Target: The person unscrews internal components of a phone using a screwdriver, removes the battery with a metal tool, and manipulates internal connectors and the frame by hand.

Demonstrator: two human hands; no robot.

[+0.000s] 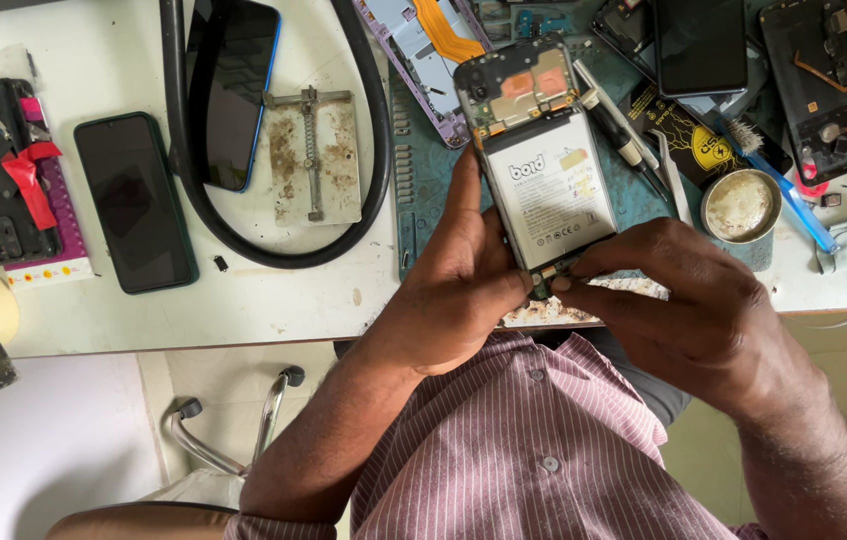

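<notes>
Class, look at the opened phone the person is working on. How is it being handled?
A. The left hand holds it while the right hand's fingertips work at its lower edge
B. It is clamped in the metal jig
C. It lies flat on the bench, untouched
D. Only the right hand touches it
A: the left hand grips the opened phone by its side, while the right hand pinches at its lower edge.

Pink-maroon pinstriped button shirt point(534, 450), short sleeves, bare forearms, no rings
</notes>
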